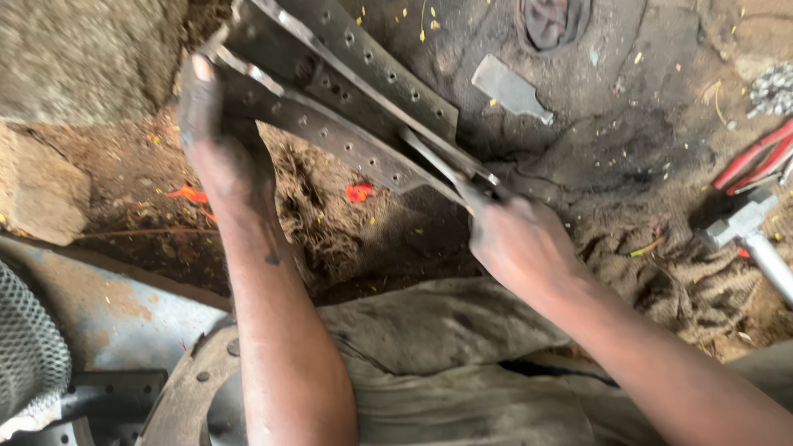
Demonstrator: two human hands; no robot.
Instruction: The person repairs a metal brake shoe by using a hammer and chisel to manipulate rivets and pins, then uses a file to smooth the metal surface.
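A curved, dark metal brake shoe [347,91] with rows of small holes lies tilted across the upper middle of the head view. My left hand [216,136] grips its upper left end, fingers wrapped over the edge. My right hand [516,239] is closed on a slim metal tool [438,165] whose tip lies along the shoe's lower edge. Both hands and forearms are smeared with black grease.
A hammer [752,231] and red-handled pliers [756,157] lie on the dirt at the right. A flat grey metal piece [510,88] rests above. A large stone [83,58] sits upper left. A worn brake lining [186,392] and mesh [29,355] lie lower left.
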